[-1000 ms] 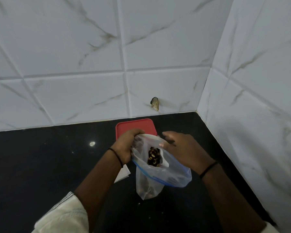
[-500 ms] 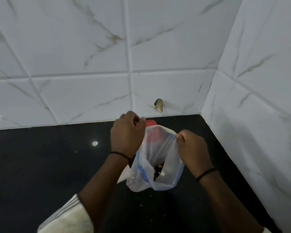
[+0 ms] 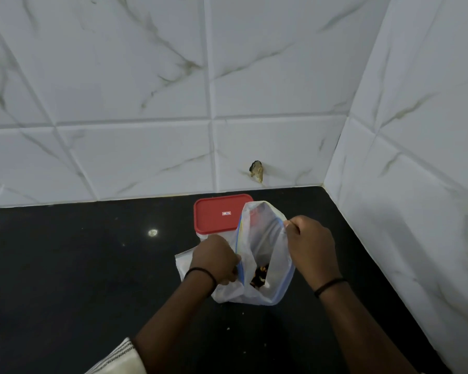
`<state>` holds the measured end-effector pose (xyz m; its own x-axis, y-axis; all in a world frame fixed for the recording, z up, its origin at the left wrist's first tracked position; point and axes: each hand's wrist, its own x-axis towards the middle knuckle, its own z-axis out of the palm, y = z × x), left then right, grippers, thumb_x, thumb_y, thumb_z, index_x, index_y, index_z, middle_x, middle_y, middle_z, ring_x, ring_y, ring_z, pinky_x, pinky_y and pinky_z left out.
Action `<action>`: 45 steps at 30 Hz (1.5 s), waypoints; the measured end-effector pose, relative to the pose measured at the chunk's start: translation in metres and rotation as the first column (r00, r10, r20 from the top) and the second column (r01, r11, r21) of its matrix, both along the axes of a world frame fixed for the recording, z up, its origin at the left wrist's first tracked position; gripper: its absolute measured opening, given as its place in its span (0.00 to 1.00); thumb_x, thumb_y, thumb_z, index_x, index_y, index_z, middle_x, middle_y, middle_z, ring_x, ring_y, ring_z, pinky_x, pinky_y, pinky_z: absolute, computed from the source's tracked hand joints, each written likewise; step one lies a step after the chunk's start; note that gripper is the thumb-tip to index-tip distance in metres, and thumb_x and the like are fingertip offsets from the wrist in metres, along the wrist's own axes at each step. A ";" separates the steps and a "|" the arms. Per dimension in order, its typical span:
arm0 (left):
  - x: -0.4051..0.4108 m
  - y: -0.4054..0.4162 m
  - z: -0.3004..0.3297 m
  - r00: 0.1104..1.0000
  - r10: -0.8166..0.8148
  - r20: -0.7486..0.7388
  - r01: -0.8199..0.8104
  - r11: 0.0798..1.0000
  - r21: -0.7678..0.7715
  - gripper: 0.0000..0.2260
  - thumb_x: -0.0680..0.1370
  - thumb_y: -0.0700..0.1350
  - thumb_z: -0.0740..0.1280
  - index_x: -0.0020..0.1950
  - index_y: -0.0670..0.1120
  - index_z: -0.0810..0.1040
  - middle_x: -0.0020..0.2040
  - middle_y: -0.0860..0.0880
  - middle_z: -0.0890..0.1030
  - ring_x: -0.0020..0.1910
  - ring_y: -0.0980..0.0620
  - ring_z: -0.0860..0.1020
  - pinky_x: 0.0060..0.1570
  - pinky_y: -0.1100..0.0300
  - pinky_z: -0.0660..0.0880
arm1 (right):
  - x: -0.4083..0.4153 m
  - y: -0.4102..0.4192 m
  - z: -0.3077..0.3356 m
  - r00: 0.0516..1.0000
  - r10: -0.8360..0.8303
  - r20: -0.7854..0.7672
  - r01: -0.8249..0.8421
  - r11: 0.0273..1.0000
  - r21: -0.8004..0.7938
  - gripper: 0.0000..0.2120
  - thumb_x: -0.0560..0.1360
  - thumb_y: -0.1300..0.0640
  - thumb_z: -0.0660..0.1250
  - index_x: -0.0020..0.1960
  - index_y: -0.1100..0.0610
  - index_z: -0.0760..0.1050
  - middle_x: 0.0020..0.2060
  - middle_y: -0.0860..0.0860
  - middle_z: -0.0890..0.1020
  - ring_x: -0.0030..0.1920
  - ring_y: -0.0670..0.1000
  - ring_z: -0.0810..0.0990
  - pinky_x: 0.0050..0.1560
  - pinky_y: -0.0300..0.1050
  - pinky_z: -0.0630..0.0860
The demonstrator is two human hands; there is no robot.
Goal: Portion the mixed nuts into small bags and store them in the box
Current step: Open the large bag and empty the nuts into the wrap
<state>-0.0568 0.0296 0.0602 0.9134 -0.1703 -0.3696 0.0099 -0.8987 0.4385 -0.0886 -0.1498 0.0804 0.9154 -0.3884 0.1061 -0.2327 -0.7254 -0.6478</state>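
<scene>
- Holding the mouth of a large clear plastic zip bag with a blue seal strip (image 3: 262,238) wide open, the person worked over the black polished countertop (image 3: 79,265).
- The left hand (image 3: 214,261) was closed in a pinch on the near-left edge of the mouth, while the right hand (image 3: 310,245) was curled shut on the far-right edge, so that the opening gaped between them.
- A small heap of dark and pale mixed nuts (image 3: 260,275) lay at the bottom of the bag, which stood on the countertop just in front of the box.
- The rectangular clear plastic box with a red lid (image 3: 222,213) stood just behind the bag, near the white marble-patterned tiled wall (image 3: 146,103), with its lid on.
- A flat pale plastic piece (image 3: 183,263), perhaps a small bag, showed under the left hand; what it was could not be told.
- The step in hand appeared to be opening the stock bag to reach the nuts.
- The next move would likely call for one hand to let go and reach inside while the other kept the mouth from collapsing.
</scene>
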 end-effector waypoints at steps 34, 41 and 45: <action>0.034 0.045 0.016 0.900 0.111 0.421 -0.076 0.992 -0.099 0.11 0.78 0.50 0.67 0.42 0.46 0.83 0.36 0.48 0.81 0.34 0.53 0.77 0.30 0.65 0.67 | 0.002 -0.014 0.009 0.996 -0.062 -0.067 0.090 0.772 0.629 0.13 0.84 0.46 0.56 0.47 0.52 0.73 0.48 0.60 0.78 0.50 0.59 0.80 0.51 0.57 0.80; 0.031 0.010 0.026 0.868 0.119 0.483 -0.076 0.991 -0.108 0.16 0.78 0.52 0.67 0.32 0.48 0.75 0.31 0.51 0.77 0.30 0.55 0.72 0.30 0.62 0.64 | 0.012 0.014 0.005 0.996 -0.065 0.068 0.034 0.925 0.378 0.16 0.84 0.48 0.53 0.44 0.55 0.70 0.38 0.50 0.75 0.39 0.48 0.75 0.35 0.42 0.69; 0.050 0.031 0.018 0.855 0.460 0.239 -0.238 0.759 -0.606 0.13 0.79 0.45 0.68 0.37 0.39 0.80 0.30 0.46 0.78 0.26 0.49 0.76 0.30 0.58 0.75 | 0.015 -0.015 0.003 0.979 -0.177 0.106 0.112 0.886 0.450 0.18 0.84 0.49 0.55 0.44 0.59 0.74 0.37 0.54 0.77 0.40 0.53 0.77 0.38 0.44 0.70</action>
<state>-0.0067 0.0609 0.0787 0.9919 0.1200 0.0412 0.0209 -0.4749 0.8798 -0.0740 -0.1645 0.0835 0.8340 -0.5515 0.0161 -0.1966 -0.3242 -0.9254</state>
